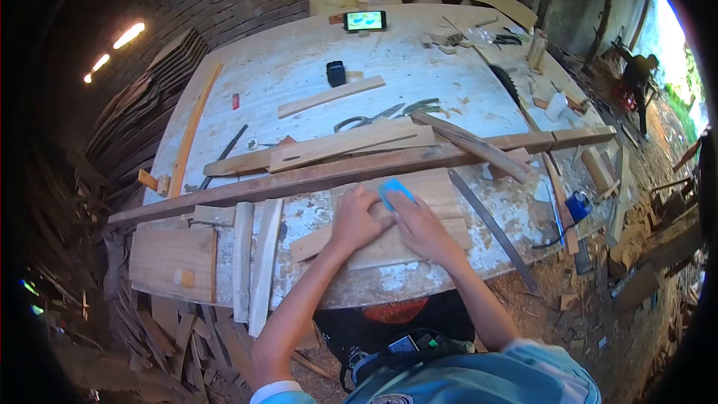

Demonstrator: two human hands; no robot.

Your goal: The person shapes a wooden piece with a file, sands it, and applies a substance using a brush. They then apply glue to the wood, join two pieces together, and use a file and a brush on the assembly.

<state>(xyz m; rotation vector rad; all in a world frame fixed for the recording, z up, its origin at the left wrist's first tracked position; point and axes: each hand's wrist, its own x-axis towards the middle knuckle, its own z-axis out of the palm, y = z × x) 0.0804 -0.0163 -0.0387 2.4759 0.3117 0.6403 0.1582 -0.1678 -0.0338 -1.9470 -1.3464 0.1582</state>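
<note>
In the head view my right hand (420, 230) is closed on a bright blue pad (396, 190), which is at the far edge of my fingers. Beside it, my left hand (357, 218) has its fingers bent and pressed down over a thin wooden strip (308, 246); part of the strip is hidden beneath my hands. Both lie over a pale wooden board (432, 184) near the front of the table. Whether the blue pad touches the wood cannot be made out.
A long wooden beam (314, 178) crosses the worktable (247, 105) beyond my hands. Scissors (368, 117) and loose planks (351, 148) lie past it. A metal saw blade (493, 232) is to the right, near a blue padlock-like object (577, 206). A lit phone (365, 21) stands at the back.
</note>
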